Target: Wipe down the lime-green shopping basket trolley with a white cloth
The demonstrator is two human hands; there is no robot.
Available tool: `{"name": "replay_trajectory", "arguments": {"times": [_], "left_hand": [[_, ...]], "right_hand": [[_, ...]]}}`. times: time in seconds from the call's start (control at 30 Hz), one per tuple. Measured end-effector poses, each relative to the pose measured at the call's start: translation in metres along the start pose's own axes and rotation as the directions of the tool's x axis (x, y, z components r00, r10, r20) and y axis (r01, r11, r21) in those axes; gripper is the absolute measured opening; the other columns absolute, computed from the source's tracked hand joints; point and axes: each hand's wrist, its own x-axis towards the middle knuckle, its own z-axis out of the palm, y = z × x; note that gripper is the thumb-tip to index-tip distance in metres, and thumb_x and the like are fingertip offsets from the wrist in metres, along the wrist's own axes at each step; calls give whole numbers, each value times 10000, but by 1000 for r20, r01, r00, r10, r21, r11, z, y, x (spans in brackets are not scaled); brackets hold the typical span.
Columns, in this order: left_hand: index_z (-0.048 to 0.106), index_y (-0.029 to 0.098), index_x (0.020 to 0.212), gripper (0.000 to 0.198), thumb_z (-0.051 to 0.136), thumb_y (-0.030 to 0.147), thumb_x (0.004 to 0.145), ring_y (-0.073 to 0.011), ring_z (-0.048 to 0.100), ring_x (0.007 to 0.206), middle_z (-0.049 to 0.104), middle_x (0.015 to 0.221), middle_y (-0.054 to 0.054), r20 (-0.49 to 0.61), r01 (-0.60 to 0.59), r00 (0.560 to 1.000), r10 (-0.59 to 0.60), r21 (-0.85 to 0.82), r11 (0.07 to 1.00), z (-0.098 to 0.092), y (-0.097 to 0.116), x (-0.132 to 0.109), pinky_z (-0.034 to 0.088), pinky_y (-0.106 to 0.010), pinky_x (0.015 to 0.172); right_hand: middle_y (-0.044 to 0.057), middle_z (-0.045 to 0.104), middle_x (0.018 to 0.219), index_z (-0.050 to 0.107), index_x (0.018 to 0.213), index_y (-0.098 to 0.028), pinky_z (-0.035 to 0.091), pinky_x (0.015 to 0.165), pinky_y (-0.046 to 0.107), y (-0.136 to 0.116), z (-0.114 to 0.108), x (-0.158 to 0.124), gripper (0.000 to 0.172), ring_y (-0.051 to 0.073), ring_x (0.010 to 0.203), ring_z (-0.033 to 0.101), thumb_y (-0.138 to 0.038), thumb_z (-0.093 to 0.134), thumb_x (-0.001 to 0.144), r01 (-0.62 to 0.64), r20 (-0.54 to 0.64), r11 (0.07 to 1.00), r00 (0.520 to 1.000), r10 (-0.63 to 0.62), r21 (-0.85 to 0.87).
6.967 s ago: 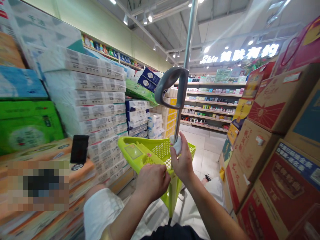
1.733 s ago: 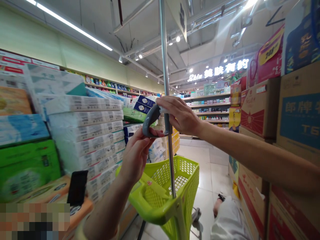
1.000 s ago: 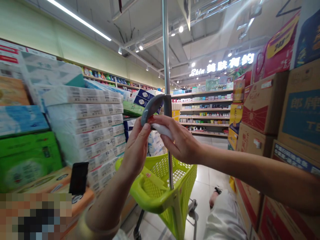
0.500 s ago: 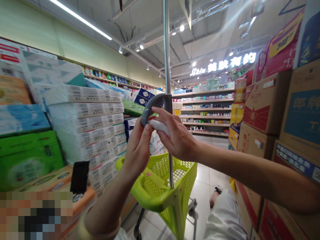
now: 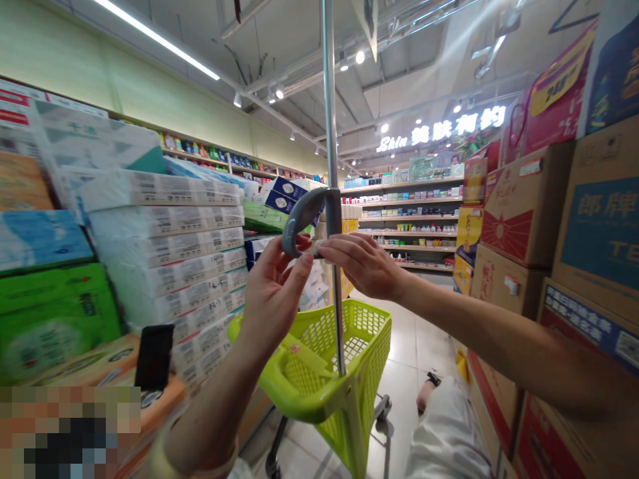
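Observation:
A grey curved handle sits on an upright metal pole above a lime-green shopping basket cart. My left hand pinches the lower end of the handle, thumb pointing up and fingers behind it. My right hand is closed at the pole, its fingertips at the handle's lower bar, close to my left thumb. Only a small pale edge of a white wipe shows at the right fingertips; the rest is covered by the hand. The cart's perforated basket lies below both hands.
Stacked white tissue packs and a green pack stand on the left, with a black phone-like object nearer. Cardboard cartons line the right. Shelves are behind, and a person's leg in white is lower right.
My right hand has shifted right and flattened over the pole, covering most of the white wipe seen before. My left hand has stayed at the handle's lower end, its thumb slightly farther right.

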Motion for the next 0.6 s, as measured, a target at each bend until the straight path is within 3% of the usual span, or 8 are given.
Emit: {"name": "replay_trajectory", "arguments": {"times": [0.1, 0.23, 0.33, 0.5, 0.6], "left_hand": [[634, 190, 925, 246, 701, 391, 800, -178, 646, 963, 679, 991, -38, 9, 33, 999, -33, 0, 999, 1, 1, 1, 531, -322, 877], [626, 196, 910, 277, 740, 400, 761, -176, 653, 921, 684, 963, -32, 22, 54, 998, -54, -17, 998, 4, 0, 1, 552, -302, 813], [616, 204, 911, 284, 735, 415, 764, -175, 655, 926, 684, 964, -26, 8, 54, 999, -54, -28, 998, 5, -2, 1, 562, -289, 793], [606, 212, 896, 249, 714, 407, 785, -170, 657, 906, 681, 947, -21, -12, 44, 999, -45, -50, 998, 2, -8, 0, 568, -279, 766], [607, 218, 896, 242, 713, 404, 784, -170, 654, 905, 674, 935, -14, -50, 42, 998, -45, -69, 997, 2, -9, 0, 562, -276, 759]], "right_hand": [[65, 601, 1240, 490, 1344, -239, 420, 1063, 397, 10, -2, 4, 402, 191, 1232, 506, -147, 396, 964, -79, -81, 997, 994, 79, -6], [63, 549, 1295, 428, 1399, -279, 390, 1097, 466, 19, -1, 24, 460, 216, 1264, 473, -148, 339, 967, -261, -200, 963, 942, 268, 62], [64, 495, 1367, 400, 1421, -280, 356, 1134, 471, 15, 7, 26, 473, 209, 1324, 424, -159, 307, 974, -312, -230, 941, 914, 335, 131], [89, 449, 1436, 429, 1408, -256, 369, 1142, 451, -29, 34, -27, 462, 203, 1383, 375, -165, 359, 960, -346, -171, 916, 908, 382, 205], [109, 471, 1418, 431, 1403, -253, 429, 1099, 429, -63, 50, -66, 485, 200, 1346, 435, -126, 377, 939, -399, -136, 871, 883, 450, 288]]}}
